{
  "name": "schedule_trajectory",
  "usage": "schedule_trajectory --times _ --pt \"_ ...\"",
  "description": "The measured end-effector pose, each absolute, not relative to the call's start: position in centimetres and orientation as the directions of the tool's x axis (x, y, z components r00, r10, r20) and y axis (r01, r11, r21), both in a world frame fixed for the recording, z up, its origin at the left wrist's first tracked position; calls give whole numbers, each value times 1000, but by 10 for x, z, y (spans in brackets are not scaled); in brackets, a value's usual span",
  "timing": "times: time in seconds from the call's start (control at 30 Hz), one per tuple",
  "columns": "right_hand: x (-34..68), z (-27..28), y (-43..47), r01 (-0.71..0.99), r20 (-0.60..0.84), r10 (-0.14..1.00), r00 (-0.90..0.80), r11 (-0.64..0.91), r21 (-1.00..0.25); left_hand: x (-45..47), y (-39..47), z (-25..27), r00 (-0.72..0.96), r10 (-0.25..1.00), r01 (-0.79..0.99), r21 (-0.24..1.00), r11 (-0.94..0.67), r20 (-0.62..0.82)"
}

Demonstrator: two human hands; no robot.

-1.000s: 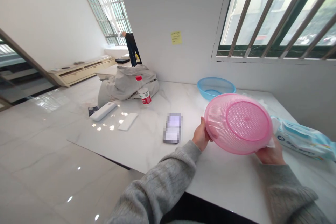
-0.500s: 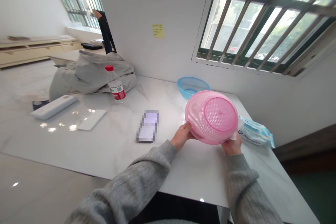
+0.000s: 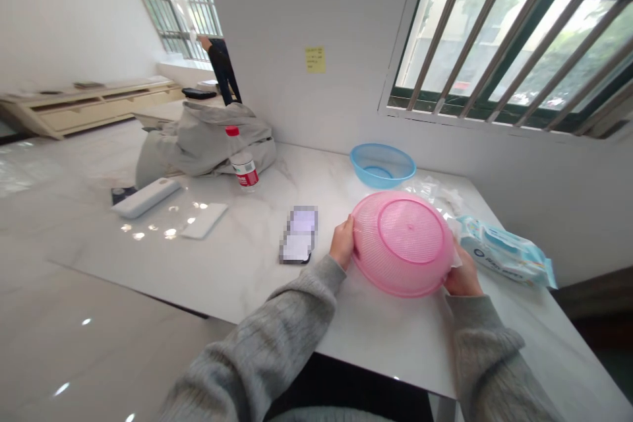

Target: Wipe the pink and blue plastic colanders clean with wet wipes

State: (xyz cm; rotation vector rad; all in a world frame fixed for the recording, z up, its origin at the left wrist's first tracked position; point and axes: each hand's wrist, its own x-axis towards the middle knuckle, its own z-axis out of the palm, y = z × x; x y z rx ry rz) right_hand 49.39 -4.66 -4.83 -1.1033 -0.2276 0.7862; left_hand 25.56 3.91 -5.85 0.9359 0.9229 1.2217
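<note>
Pink plastic mesh forms the basket point(image 3: 410, 231) held tilted, base toward the wearer, on the near side of the blue basket point(image 3: 382, 181). Half a second ago it overlapped the blue basket in view; now it appears lower, uncovering crumpled clear plastic point(image 3: 425, 186) right of the blue basket. The left hand point(image 3: 342, 242) curls closed around one side of the rim; the right hand point(image 3: 463, 274) closes on the opposite side, with a white sheet point(image 3: 455, 258) beside its fingers. The work seems ongoing: the angle changes, the two-sided grip remains.
</note>
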Motion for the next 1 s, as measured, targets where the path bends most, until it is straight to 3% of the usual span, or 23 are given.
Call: schedule_trajectory --times 0.1,0.23,0.3,0.47,0.73,1.0 --pt "498 -48 -44 -442 -173 611 773 322 -837 266 28 -57 288 948 -489 830 267 -135" --pt "502 -50 -41 -393 -145 460 876 507 -767 278 8 -51 609 788 -458 769 446 -94" --pt "501 -50 -40 -370 -145 415 898 535 -759 280 2 -49 663 741 -449 736 507 -106" --pt "497 -48 -39 -406 -140 459 877 555 -726 280 5 -54 646 751 -452 723 522 -138" --pt "493 -47 -42 -520 -230 560 796 437 -734 274 23 -62 367 898 -475 781 406 -244" --pt "499 -52 -40 -476 -202 518 831 474 -741 272 19 -55 463 867 -527 730 434 -181"
